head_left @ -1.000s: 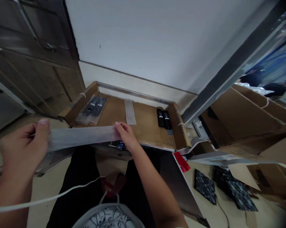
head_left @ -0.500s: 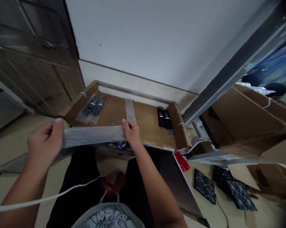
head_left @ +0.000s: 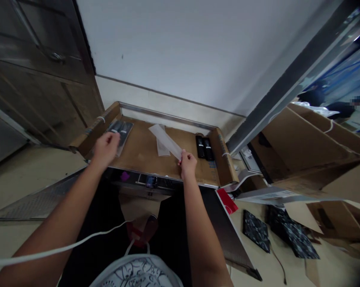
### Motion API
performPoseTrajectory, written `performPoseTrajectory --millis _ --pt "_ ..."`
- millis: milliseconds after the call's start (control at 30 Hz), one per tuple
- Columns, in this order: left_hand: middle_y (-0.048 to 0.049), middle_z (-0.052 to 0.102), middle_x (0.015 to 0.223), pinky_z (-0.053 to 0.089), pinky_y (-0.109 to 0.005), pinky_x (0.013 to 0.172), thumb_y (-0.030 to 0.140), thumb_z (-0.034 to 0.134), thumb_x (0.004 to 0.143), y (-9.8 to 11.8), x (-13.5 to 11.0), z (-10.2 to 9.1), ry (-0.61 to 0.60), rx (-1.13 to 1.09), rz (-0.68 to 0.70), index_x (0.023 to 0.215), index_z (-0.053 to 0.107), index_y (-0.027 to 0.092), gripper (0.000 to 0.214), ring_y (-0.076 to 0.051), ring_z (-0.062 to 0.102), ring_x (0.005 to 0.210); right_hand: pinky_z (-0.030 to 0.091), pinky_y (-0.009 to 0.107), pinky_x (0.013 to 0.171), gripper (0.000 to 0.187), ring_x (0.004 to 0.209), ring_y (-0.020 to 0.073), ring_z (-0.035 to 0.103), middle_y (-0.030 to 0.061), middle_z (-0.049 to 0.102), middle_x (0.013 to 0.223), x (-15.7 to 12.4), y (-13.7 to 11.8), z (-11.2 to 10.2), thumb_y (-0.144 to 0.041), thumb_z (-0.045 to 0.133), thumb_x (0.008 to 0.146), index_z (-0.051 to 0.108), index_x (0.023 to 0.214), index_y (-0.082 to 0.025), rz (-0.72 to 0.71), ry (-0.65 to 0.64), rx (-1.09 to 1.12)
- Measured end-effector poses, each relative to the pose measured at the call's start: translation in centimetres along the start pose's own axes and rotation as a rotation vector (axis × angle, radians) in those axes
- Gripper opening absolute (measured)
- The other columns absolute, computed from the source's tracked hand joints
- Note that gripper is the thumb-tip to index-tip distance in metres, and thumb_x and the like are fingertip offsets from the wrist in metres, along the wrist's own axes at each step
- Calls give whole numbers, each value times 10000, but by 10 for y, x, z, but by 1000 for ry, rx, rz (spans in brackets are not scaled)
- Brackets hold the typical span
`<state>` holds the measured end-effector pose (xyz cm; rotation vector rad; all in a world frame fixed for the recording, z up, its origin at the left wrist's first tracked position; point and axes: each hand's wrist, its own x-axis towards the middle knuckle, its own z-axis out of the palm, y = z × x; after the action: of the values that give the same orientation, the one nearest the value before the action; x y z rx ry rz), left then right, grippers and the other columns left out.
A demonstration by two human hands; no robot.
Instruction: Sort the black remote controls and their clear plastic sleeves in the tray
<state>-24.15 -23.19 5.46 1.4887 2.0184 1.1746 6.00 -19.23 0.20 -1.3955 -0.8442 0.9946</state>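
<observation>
A bare left arm [head_left: 63, 207] slants up from the lower-left corner to the left hand [head_left: 107, 147], fingers curled inward, left of centre. The right arm [head_left: 205, 231] rises from the bottom edge; the right hand [head_left: 188, 162] pinches, thumb against fingers, near mid-frame.

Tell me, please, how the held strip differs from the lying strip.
The right hand pinches one end of the held strip; the lying strip is on the cardboard, unheld.
The held strip slants across the view, whereas the lying strip runs nearly straight away from the person.
The held strip partly covers the lying strip.
Both are long, narrow and whitish.
</observation>
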Motion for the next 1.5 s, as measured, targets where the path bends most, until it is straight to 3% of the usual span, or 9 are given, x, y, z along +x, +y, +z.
performPoseTrajectory --millis 133,267,400,567,667,867,1133,1333,1500 --pt "-23 651 762 368 -277 646 453 471 945 -7 -21 54 -150 138 82 899 660 182 334 -165 567 716 423 222 462 287 474 116 543 -46 587 628 22 14 10 -474 573 885 562 905 -188 -32 31 -141" --pt "-66 727 859 326 -315 646 489 471 955 -2 -27 74 -213 395 176 894 706 221 362 -222 622 789 421 224 509 249 511 129 602 -2 671 708 23 19 16 -364 601 885 628 1028 -161 -105 -50 -274" --pt "-67 744 867 315 -323 637 497 459 965 0 -21 72 -231 447 168 893 712 228 376 -237 640 798 462 251 642 275 672 173 671 65 743 839 21 19 19 -356 527 949 677 1080 -166 -238 -107 -581" --pt "-55 755 873 304 -316 623 493 466 965 -3 -22 72 -189 476 192 883 701 234 359 -227 650 790 462 289 764 299 898 235 690 126 763 1010 23 15 23 -354 532 961 713 1105 -164 -321 -82 -740" --pt "-49 756 875 315 -311 624 481 458 965 -3 -24 74 -189 487 190 877 700 236 355 -220 655 794 447 311 772 324 856 249 677 139 758 949 21 14 23 -377 540 958 720 1084 -140 -352 10 -696" --pt "-39 749 867 323 -316 626 465 455 961 -3 -25 74 -172 495 203 870 698 246 339 -223 661 812 381 298 678 379 644 193 544 43 638 667 17 15 16 -448 482 961 663 757 -185 -388 45 -582" --pt "-40 749 849 305 -314 619 457 469 958 -4 -26 74 -169 490 216 873 702 240 329 -227 663 798 389 250 677 268 655 125 432 -55 459 722 30 24 9 -426 647 818 478 805 -218 -361 245 -107" --pt "-47 754 871 333 -313 636 461 468 957 -1 -27 73 -178 505 182 891 713 242 334 -232 661 811 230 252 545 474 584 104 199 -91 178 637 31 28 8 -318 645 820 204 656 -269 -343 256 -201" --pt "-48 757 891 349 -309 646 457 464 960 -1 -27 73 -183 504 191 888 715 243 338 -228 662 816 155 270 534 392 581 107 149 -82 128 629 32 32 7 -71 491 707 161 622 -264 -331 237 -248"
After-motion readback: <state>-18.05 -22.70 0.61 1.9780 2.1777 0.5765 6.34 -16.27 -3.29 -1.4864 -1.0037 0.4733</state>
